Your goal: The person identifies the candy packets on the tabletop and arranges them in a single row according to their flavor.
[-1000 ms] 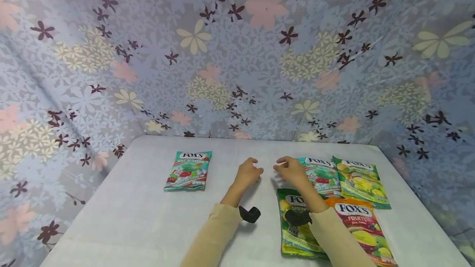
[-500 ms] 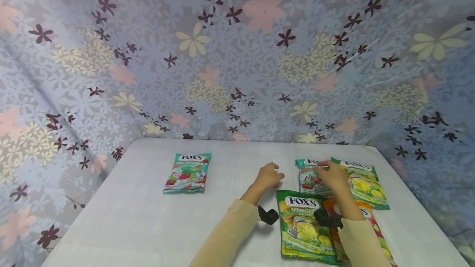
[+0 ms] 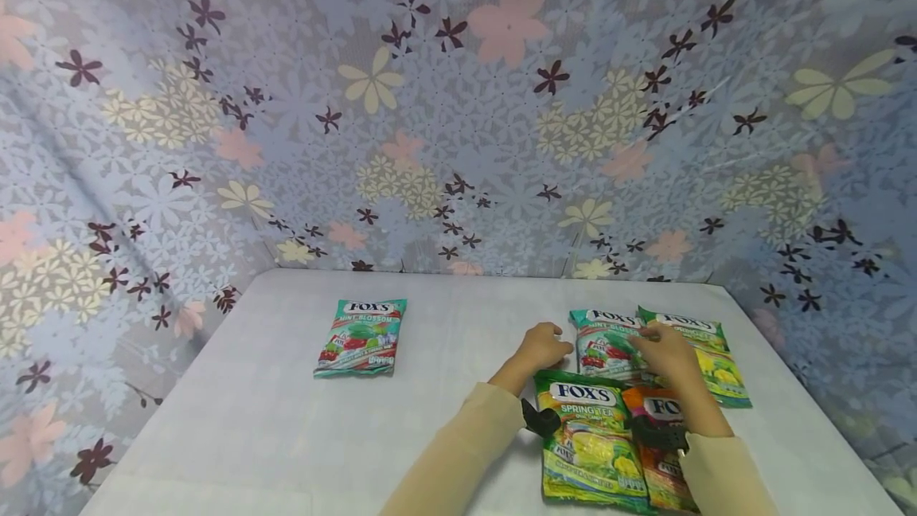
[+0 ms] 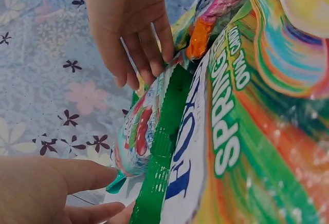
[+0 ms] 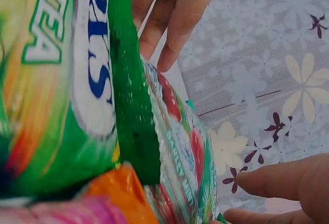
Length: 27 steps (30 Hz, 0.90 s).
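Four candy bags lie clustered at the right of the white table. My right hand rests its straight fingers on the right side of a teal mint bag, where it meets a yellow-green bag. My left hand sits just left of that mint bag, fingers pointing at its edge. In the left wrist view, the right hand touches the mint bag from above and the left hand lies near its corner. A green Spring Tea bag overlaps the mint bag's near end.
An orange fruits bag lies under my right forearm, beside the Spring Tea bag. A second teal mint bag lies alone at the table's left. Flowered cloth walls the table on three sides.
Both hands have moved right from the table's middle. The right hand now lies on the right-hand mint bag, and the left hand has come up to that bag's left edge.
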Tool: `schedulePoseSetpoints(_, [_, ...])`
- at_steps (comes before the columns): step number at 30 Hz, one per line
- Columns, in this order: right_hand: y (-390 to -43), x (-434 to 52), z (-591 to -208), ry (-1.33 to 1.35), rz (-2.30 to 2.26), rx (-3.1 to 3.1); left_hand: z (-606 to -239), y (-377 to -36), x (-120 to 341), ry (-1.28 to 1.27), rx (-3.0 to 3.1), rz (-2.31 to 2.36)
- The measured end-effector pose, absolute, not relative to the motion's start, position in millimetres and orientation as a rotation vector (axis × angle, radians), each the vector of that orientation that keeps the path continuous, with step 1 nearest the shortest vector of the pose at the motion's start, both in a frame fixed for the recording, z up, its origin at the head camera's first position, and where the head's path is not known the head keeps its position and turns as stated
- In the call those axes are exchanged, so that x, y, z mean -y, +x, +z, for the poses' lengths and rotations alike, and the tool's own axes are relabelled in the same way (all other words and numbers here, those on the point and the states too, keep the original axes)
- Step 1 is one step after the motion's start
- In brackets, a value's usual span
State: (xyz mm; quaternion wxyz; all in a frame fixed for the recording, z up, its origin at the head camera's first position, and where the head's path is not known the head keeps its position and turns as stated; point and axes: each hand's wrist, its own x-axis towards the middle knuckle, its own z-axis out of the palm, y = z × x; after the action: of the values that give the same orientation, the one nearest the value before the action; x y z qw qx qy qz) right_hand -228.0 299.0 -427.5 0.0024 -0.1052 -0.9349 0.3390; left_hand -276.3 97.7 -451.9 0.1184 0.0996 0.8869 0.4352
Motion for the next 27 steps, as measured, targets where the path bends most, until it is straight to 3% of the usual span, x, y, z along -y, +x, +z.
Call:
schedulePoseSetpoints(12, [-238, -311, -424, -0.295, 0.957, 3.077, -455, -279, -109, 0.213, -2.444, 1.451])
schedulePoseSetpoints(27, [-242, -319, -431, -0.455, 1.032, 3.072, -448, -274, -114, 0.262, -2.437, 1.417])
